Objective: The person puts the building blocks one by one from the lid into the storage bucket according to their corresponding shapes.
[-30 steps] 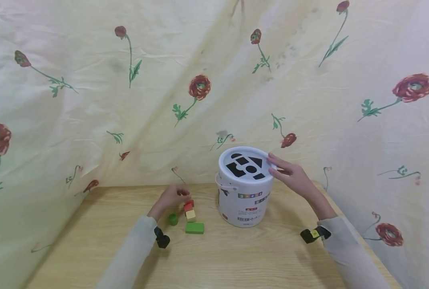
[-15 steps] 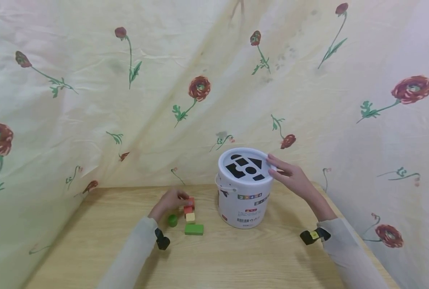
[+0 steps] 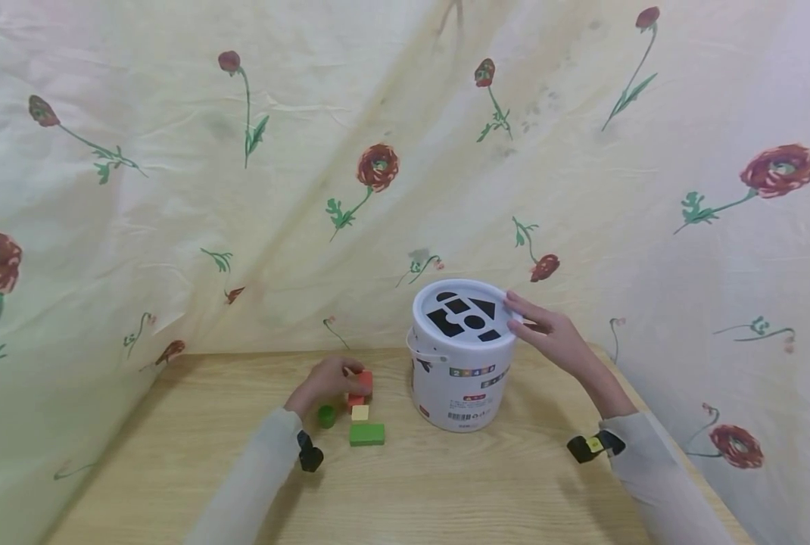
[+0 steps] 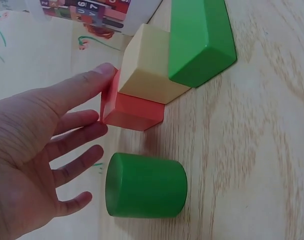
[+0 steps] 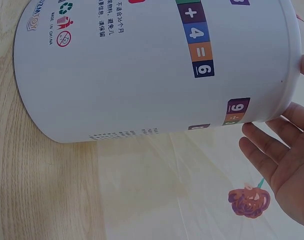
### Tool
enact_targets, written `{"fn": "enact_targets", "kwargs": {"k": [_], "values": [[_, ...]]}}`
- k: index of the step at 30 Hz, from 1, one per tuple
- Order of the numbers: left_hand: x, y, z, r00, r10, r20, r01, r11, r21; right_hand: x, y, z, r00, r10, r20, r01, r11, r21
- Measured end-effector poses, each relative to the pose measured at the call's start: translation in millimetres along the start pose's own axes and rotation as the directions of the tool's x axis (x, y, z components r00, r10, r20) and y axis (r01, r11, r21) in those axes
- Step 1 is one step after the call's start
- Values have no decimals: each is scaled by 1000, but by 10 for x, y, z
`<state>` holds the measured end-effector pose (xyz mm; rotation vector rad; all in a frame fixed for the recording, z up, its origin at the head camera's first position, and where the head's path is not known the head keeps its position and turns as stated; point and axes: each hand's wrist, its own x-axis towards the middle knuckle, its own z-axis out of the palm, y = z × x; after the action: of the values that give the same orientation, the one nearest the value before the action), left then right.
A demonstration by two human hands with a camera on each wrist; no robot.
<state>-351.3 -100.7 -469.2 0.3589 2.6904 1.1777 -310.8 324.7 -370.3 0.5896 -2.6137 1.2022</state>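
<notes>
At the far left of the block group, my left hand (image 3: 330, 382) pinches a red block (image 3: 366, 383) between thumb and fingers. In the left wrist view another red block (image 4: 134, 112) lies beside a cream block (image 4: 149, 65), and a green rectangular block (image 4: 199, 45) touches the cream one. A green cylinder (image 4: 147, 185) lies below my spread lower fingers. To the right stands a white bucket (image 3: 459, 393), whose lid (image 3: 432, 303) has black shaped holes. My right hand (image 3: 551, 333) rests its fingertips on the lid's right rim and upper side, fingers extended.
A light wooden table (image 3: 412, 499) carries everything. Flower-printed cloth (image 3: 275, 189) hangs behind it and along both sides. The bucket's thin white handle (image 3: 422, 350) hangs down on its left side.
The left hand has closed on the red block and shifted slightly right with it, tilting it up above the other red one. The right hand and the bucket stay in place.
</notes>
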Motion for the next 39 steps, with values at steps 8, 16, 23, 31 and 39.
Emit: {"fn": "enact_targets", "kwargs": {"k": [8, 16, 23, 31, 39], "values": [[81, 29, 65, 994, 102, -25, -95, 976, 195, -10, -8, -4, 1000, 4, 3, -4, 1000, 17], [109, 33, 128, 972, 233, -31, -209, 917, 339, -10, -11, -3, 1000, 7, 10, -7, 1000, 16], [137, -1, 165, 945, 319, -65, -273, 885, 378, -11, -7, -6, 1000, 1, -3, -1, 1000, -2], [92, 66, 118, 928, 345, -143, -294, 911, 290, -3, -17, -5, 1000, 7, 10, -7, 1000, 22], [45, 227, 38, 913, 355, -201, -302, 919, 252, -5, -36, -8, 1000, 15, 10, -15, 999, 32]]}}
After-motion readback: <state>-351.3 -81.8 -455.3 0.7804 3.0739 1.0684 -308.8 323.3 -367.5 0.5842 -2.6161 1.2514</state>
